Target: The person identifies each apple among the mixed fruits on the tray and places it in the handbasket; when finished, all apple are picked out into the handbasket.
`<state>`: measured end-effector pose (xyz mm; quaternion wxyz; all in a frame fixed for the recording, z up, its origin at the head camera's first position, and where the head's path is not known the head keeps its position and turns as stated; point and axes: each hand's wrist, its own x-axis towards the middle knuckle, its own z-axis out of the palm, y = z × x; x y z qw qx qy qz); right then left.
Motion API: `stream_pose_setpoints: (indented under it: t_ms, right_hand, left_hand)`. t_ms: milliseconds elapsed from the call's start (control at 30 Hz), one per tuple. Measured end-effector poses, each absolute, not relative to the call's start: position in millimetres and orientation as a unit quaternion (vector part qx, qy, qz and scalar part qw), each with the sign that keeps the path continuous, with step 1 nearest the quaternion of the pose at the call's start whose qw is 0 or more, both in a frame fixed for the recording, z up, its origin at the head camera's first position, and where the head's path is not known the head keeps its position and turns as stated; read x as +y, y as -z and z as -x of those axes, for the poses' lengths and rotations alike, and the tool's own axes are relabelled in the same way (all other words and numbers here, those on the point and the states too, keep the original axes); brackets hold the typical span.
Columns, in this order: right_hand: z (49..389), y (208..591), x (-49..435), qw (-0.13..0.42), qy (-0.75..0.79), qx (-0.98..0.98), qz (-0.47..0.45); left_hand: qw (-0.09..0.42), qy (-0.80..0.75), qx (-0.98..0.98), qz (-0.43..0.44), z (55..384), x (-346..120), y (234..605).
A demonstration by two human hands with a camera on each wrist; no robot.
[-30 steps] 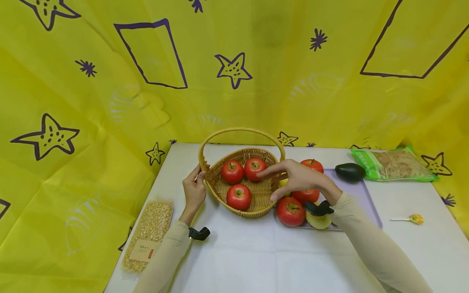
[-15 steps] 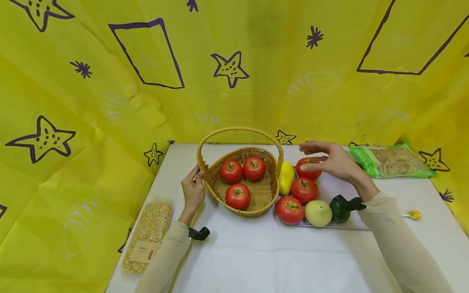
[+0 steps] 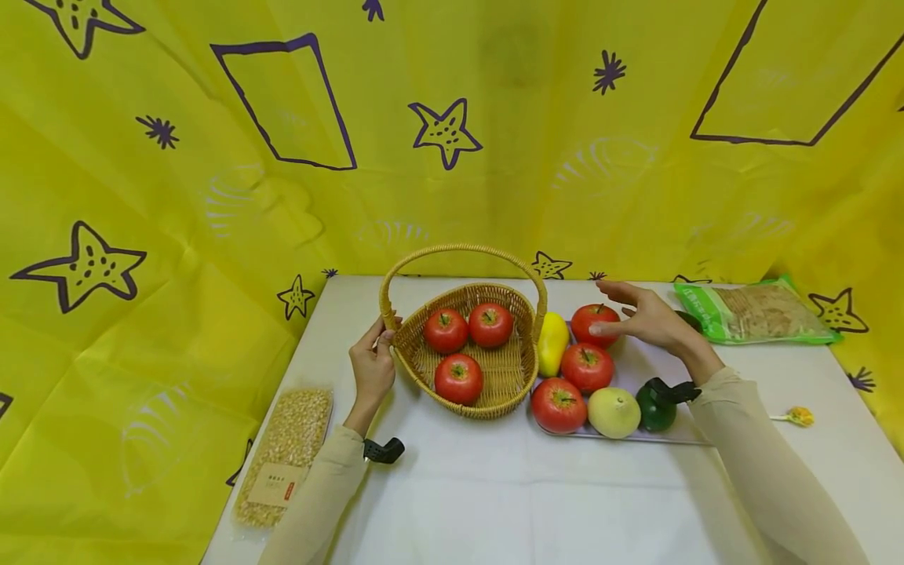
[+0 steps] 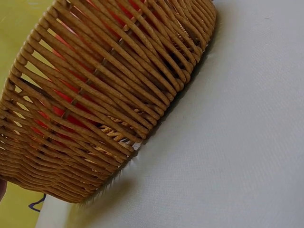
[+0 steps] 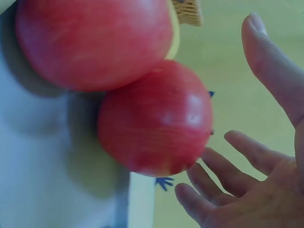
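My left hand (image 3: 373, 369) grips the left side of a wicker basket (image 3: 508, 380) where its arched handle meets the rim. Three red apples (image 3: 459, 380) lie inside; red shows through the basket weave (image 4: 95, 95) in the left wrist view. Over the lilac tray (image 3: 667, 369), my right hand (image 3: 650, 318) is spread, thumb and fingers apart, around the right side of the farthest red apple (image 3: 592, 322). In the right wrist view the fingertips come right up to that apple (image 5: 156, 121), with the thumb held away. Two more apples (image 3: 588, 367) sit nearer on the tray.
Also on the tray are a long yellow fruit (image 3: 552, 345), a pale round fruit (image 3: 614, 413) and a dark green one (image 3: 655, 406). A green-edged packet (image 3: 763, 310) and lollipop (image 3: 800, 416) lie right; a bag of kernels (image 3: 286, 447) lies left. Yellow cloth hangs behind.
My right hand has left the basket's right side, moved right over the tray, then lowered toward the far apple. The left hand has kept its hold on the basket.
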<state>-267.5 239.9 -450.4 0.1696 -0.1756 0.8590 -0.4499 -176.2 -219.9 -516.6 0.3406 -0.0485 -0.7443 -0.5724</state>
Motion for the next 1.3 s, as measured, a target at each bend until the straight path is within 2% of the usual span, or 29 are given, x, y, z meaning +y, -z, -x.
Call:
stream_pose_setpoints:
  t_ms: [267,567,900,1300]
  right_hand:
    - [271.7,462.5,240.0,0.211,0.429,0.862,0.167]
    - [271.4,465.4,239.8,0.224,0.421,0.864,0.163]
    - [273.4,469.0,242.9,0.177,0.405,0.883,0.158]
    - [273.2,459.4,252.0,0.116,0.426,0.889,0.122]
  left_hand:
    - [0.329,0.573,-0.749,0.047,172.9,-223.6,516.6]
    - [0.337,0.579,-0.741,0.045,172.8,-221.0,515.7]
    - [0.348,0.559,-0.751,0.046,158.9,-207.2,491.2]
    - [0.345,0.569,-0.745,0.049,159.9,-207.6,488.6]
